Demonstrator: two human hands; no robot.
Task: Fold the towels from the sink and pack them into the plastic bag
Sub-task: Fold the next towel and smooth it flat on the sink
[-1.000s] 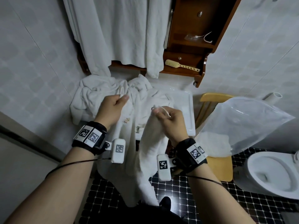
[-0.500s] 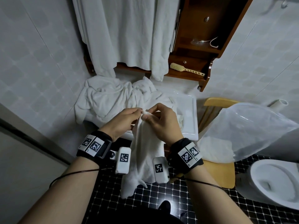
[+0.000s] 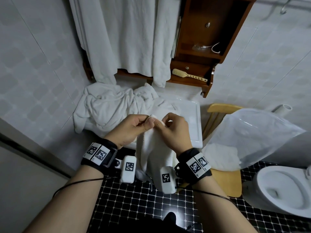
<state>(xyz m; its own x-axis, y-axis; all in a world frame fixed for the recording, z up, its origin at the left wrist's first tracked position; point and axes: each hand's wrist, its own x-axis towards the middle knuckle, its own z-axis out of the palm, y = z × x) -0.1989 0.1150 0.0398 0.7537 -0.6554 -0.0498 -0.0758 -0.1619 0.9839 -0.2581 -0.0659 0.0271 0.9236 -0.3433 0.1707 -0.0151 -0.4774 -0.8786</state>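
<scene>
1. The left hand [image 3: 133, 126] pinches the top corner of a white towel [image 3: 156, 148], thumb and fingers curled.
2. The right hand [image 3: 175, 132], close beside the left, pinches the same top edge with curled fingers.
3. The towel hangs down between both wrists.
4. Crumpled towels [image 3: 107, 108] lie over the sink [image 3: 193, 115], just beyond the left hand.
5. The plastic bag [image 3: 262, 137] rests on a chair [image 3: 225, 179] to the right of the right hand; a folded towel [image 3: 222, 157] shows at its lower end.

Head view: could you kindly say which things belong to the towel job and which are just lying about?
Job: held towel, left hand, right hand, towel pile, sink, plastic bag, folded towel.
Lying about: hairbrush, toilet, wooden shelf, hanging cloth.
</scene>
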